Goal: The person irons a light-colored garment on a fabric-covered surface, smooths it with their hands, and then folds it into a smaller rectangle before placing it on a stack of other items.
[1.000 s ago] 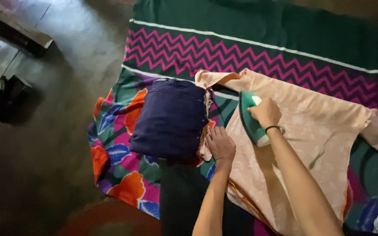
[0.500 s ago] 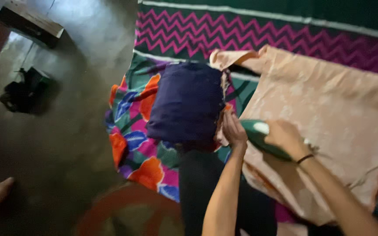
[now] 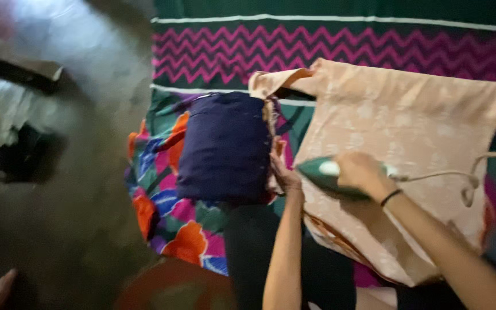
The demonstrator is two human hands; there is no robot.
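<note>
1. I am looking down at my own two bare hands, working on the floor over a bright floral and zigzag-patterned cloth [image 3: 162, 201] spread as a mat.
2. My right hand [image 3: 360, 170] is wrapped around the handle of a green and white electric iron [image 3: 325, 175], which rests on a pale peach patterned garment [image 3: 409, 126]. Its nose points left, near the garment's left edge. A pale cord [image 3: 460, 175] trails off to the right.
3. My left hand [image 3: 284, 174] lies at the garment's left edge, just beside the iron's tip, fingers bent onto the fabric; I cannot tell whether it pinches the cloth or only presses it flat.
4. A folded dark navy fabric bundle [image 3: 225, 146] lies just left of my left hand, on the floral cloth.
5. As far as I can judge, the upper and right parts of the peach garment lie fairly smooth, while the lower part near my body looks folded and creased, so pressing seems partly done.
6. To the far left is bare grey floor [image 3: 87, 86] with a dark object, too blurred to identify.
</note>
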